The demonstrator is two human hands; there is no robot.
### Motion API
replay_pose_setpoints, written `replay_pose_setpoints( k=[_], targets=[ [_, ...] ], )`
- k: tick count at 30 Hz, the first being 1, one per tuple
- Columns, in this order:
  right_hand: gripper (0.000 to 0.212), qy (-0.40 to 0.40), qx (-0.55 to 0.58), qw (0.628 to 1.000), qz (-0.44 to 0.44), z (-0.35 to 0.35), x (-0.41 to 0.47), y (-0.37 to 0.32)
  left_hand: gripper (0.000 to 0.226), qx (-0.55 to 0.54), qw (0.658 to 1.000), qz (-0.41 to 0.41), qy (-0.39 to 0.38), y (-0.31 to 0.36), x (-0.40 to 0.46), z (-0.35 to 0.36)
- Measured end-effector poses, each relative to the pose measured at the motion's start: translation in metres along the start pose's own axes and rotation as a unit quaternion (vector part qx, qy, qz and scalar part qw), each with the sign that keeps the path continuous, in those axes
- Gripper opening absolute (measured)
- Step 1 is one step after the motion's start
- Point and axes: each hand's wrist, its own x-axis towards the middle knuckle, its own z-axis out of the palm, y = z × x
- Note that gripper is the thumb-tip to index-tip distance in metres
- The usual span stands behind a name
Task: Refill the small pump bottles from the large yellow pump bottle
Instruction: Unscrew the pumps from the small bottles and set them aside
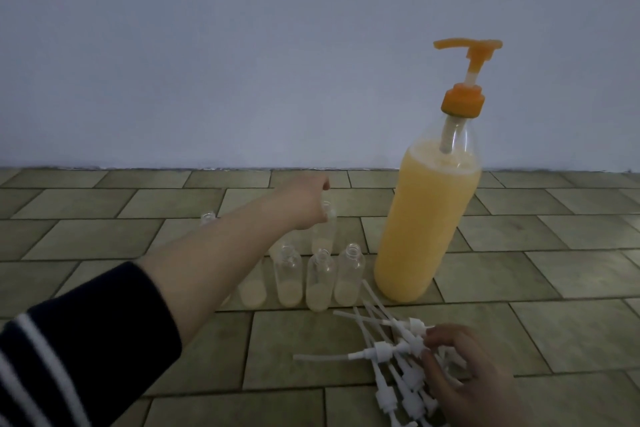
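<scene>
Yellow liquid fills the large pump bottle (pixel 427 225), centre right. Left hand (pixel 304 201) grips a small bottle (pixel 325 229); right hand (pixel 474 374) holds white pumps (pixel 398 354).

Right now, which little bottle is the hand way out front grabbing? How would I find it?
Find the big yellow pump bottle standing on the tiled floor. Left of its base stands a cluster of small clear bottles without caps. The left hand holds the back one by its neck; it stands behind the front row.
</scene>
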Motion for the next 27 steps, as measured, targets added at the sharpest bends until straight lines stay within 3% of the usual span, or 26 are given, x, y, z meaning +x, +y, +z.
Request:
replay_pose_setpoints(
  k=[5,7,13,18,23,27],
  targets=[
    [0.009,0.035,0.013,0.999,-0.004,-0.005,0.003,-0.004,0.039,-0.12,0.985,0.007,0.12,-0.001,-0.045,-0.013],
    [0.012,0.042,0.012,0.999,0.0,-0.007,0.004,-0.006,0.036,-0.177,0.974,0.001,0.144,0.0,-0.066,-0.013],
    [0.008,0.054,-0.012,0.998,-0.015,-0.01,0.009,-0.012,0.028,-0.259,0.953,0.014,0.159,0.002,-0.125,0.002],
    [0.005,0.067,-0.006,0.997,-0.021,-0.012,0.012,-0.017,0.023,-0.302,0.945,-0.01,0.125,-0.012,-0.158,0.026],
    [0.002,0.087,0.008,0.996,-0.015,-0.013,0.012,-0.022,0.039,-0.313,0.94,-0.007,0.136,-0.033,-0.178,0.05],
    [0.05,0.052,0.036,0.996,0.063,-0.016,0.004,-0.011,0.036,-0.258,0.952,0.016,0.167,-0.04,-0.18,0.057]
  ],
)
